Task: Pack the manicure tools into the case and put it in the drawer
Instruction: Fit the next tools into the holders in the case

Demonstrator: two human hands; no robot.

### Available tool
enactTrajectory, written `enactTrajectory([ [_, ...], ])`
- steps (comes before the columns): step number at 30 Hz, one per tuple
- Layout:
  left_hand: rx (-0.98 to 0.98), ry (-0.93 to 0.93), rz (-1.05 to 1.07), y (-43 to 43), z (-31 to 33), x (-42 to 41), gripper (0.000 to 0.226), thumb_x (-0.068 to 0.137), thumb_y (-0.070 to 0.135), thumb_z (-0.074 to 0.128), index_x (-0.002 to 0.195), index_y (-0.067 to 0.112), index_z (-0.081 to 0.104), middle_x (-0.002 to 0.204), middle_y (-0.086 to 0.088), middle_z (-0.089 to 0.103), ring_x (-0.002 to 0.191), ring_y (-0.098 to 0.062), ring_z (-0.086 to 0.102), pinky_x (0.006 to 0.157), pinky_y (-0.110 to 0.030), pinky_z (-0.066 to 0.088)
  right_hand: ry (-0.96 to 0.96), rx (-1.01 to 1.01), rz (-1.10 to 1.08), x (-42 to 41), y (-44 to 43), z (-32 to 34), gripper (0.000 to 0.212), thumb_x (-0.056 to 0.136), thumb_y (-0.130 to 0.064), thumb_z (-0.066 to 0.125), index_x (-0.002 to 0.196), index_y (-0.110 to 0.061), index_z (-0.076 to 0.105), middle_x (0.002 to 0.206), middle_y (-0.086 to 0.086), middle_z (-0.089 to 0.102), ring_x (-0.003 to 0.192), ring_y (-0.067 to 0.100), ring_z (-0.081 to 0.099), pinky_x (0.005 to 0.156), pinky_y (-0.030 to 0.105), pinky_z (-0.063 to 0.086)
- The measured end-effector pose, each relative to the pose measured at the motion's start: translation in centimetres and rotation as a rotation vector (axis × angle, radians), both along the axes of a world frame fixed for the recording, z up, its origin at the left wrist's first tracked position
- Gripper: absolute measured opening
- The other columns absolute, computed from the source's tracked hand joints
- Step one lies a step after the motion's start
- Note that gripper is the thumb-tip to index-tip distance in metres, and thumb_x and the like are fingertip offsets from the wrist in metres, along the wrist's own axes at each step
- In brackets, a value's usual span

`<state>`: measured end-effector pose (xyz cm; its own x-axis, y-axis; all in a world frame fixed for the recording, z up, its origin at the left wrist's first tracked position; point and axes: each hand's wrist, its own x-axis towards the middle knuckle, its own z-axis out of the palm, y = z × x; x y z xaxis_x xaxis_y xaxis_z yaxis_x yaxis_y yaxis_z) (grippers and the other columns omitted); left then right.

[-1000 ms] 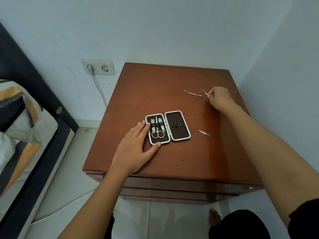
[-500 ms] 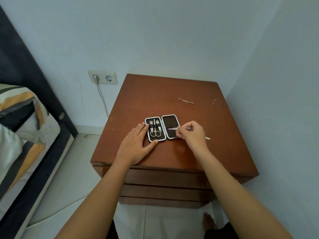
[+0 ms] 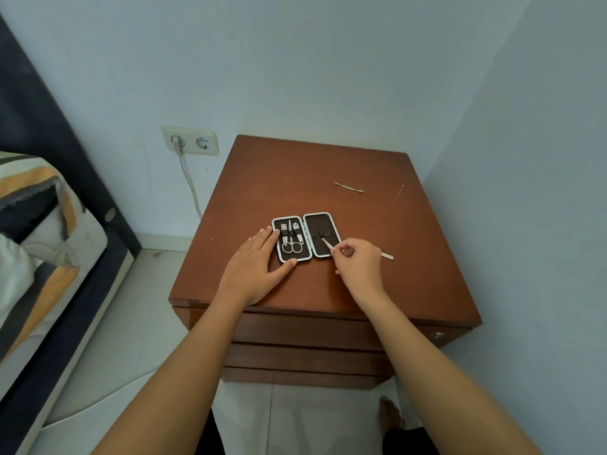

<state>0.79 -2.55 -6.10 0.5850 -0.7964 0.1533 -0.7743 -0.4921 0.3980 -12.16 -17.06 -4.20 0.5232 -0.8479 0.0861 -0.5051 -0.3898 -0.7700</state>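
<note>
Open case (image 3: 305, 237) — brown lining, white rim, scissors (image 3: 291, 246) strapped.

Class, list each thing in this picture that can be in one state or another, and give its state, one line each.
Case: open, flat on the nightstand.
Scissors: strapped in the left half.
Right hand: pinching a thin tool over the right half.
Left hand: flat, steadying the case.
Drawers: shut.
Socket: one plug in.

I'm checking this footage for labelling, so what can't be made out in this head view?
- Thin metal tool pinched by the right hand: too small to identify.
- Flat metal tool behind that hand: mostly hidden.
- Brown wooden nightstand: drawer fronts partly covered by both forearms.
- Open black case: loops too small to count.
</note>
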Motion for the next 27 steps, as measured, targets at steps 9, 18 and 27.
enactTrajectory([
  [9, -0.014, -0.007, 0.004, -0.1, -0.3, 0.1, 0.073, 0.088, 0.062, 0.039, 0.147, 0.022, 0.021, 0.156, 0.001, 0.02, 0.143, -0.013, 0.016, 0.115, -0.028, 0.01, 0.239, -0.304, 0.057, 0.8, 0.8, 0.4, 0.021, 0.09, -0.03, 0.054, 0.098, -0.02, 0.071, 0.096, 0.002, 0.062, 0.093, 0.023, 0.055, 0.072, 0.034, 0.042],
  [18, -0.013, -0.007, 0.006, -0.2, -0.2, 0.1, 0.074, 0.088, 0.061, 0.039, 0.148, 0.022, 0.021, 0.156, 0.001, 0.019, 0.144, -0.013, 0.015, 0.115, -0.028, 0.009, 0.283, -0.733, 0.123, -1.8, 1.3, -2.2, 0.031, 0.086, -0.034, 0.048, 0.106, -0.025, 0.069, 0.097, -0.007, 0.068, 0.098, 0.025, 0.061, 0.072, 0.036, 0.042],
  [27, -0.034, 0.002, 0.007, -0.1, -0.1, 0.0, 0.073, 0.088, 0.06, 0.042, 0.147, 0.021, 0.023, 0.156, 0.001, 0.022, 0.143, -0.013, 0.017, 0.115, -0.029, 0.012, 0.434, -0.78, 0.151, -0.2, 1.0, -2.3, 0.038, 0.089, -0.038, 0.045, 0.12, -0.021, 0.059, 0.098, 0.003, 0.061, 0.085, 0.024, 0.057, 0.066, 0.036, 0.042],
])
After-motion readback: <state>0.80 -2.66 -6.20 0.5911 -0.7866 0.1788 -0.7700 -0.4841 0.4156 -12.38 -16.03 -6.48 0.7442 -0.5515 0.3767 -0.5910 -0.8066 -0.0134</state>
